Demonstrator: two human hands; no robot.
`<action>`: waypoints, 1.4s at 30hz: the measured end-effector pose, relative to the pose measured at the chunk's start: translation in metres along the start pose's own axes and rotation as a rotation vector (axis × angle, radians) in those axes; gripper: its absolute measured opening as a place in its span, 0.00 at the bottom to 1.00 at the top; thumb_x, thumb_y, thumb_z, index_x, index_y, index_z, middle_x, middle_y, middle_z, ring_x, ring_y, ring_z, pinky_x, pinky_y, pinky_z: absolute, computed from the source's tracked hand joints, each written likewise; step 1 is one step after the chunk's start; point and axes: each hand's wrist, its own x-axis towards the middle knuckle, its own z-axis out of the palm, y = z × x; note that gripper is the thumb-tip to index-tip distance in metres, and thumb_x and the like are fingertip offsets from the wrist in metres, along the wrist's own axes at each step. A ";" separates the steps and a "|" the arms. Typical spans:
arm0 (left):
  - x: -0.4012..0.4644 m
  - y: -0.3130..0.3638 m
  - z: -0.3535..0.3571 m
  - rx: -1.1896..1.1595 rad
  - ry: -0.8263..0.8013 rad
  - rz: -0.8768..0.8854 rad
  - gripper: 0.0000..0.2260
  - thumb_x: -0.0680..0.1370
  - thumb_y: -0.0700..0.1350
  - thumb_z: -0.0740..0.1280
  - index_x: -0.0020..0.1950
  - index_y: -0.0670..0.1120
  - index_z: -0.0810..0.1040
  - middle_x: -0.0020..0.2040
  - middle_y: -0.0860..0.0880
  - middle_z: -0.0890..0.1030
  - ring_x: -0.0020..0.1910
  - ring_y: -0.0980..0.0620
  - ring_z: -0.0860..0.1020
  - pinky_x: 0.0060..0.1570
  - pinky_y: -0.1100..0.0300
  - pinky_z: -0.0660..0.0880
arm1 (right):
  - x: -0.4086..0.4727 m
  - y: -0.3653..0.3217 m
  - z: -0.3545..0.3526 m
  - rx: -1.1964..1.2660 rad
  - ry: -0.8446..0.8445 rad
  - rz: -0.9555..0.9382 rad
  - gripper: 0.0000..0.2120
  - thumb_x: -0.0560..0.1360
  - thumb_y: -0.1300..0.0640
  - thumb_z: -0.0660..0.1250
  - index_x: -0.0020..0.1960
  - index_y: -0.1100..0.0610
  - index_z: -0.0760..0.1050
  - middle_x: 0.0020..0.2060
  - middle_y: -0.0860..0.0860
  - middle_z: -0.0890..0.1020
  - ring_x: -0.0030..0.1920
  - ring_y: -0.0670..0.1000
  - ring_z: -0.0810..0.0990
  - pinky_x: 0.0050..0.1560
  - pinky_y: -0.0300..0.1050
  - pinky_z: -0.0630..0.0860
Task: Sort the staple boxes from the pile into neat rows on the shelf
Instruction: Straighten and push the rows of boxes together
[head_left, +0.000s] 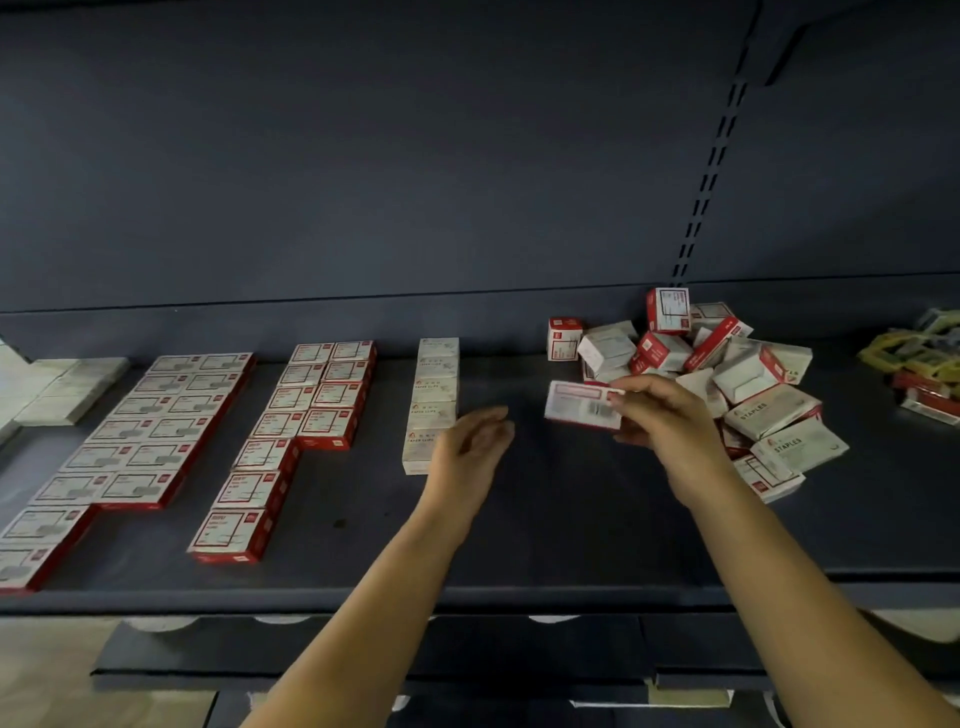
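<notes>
A loose pile of red-and-white staple boxes (722, 374) lies on the dark shelf (545, 525) at the right. My right hand (670, 421) holds one staple box (579, 406) by its right end, lifted just left of the pile. My left hand (475, 441) hovers with relaxed fingers and holds nothing, right beside the near end of a single row of white boxes (434, 400). Further left lie two double rows of red-edged boxes (306, 426) (140, 441), laid flat.
Flat white packs (62, 387) sit at the far left of the shelf. Yellow and red items (919, 364) are heaped at the far right. A slotted upright (711, 171) runs up the back panel. A lower shelf edge (363, 670) shows beneath.
</notes>
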 end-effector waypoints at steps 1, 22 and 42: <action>-0.004 0.002 0.002 -0.117 -0.014 -0.081 0.09 0.77 0.41 0.66 0.57 0.48 0.77 0.54 0.49 0.81 0.56 0.52 0.78 0.55 0.61 0.74 | -0.006 -0.002 0.004 0.006 -0.048 -0.014 0.06 0.75 0.65 0.65 0.48 0.57 0.78 0.43 0.51 0.82 0.43 0.47 0.81 0.40 0.39 0.79; -0.055 0.018 -0.023 -0.631 -0.125 -0.050 0.12 0.69 0.40 0.68 0.51 0.40 0.79 0.48 0.41 0.84 0.45 0.46 0.83 0.49 0.55 0.80 | -0.058 -0.012 0.050 -0.165 0.045 -0.373 0.04 0.73 0.65 0.69 0.45 0.57 0.76 0.41 0.52 0.81 0.41 0.43 0.80 0.41 0.32 0.75; -0.059 0.021 -0.060 -0.412 0.030 0.037 0.15 0.67 0.44 0.70 0.53 0.44 0.79 0.48 0.45 0.84 0.49 0.47 0.82 0.44 0.60 0.79 | -0.080 -0.031 0.090 0.398 -0.033 -0.051 0.13 0.73 0.60 0.63 0.55 0.62 0.77 0.46 0.56 0.83 0.44 0.52 0.84 0.39 0.41 0.81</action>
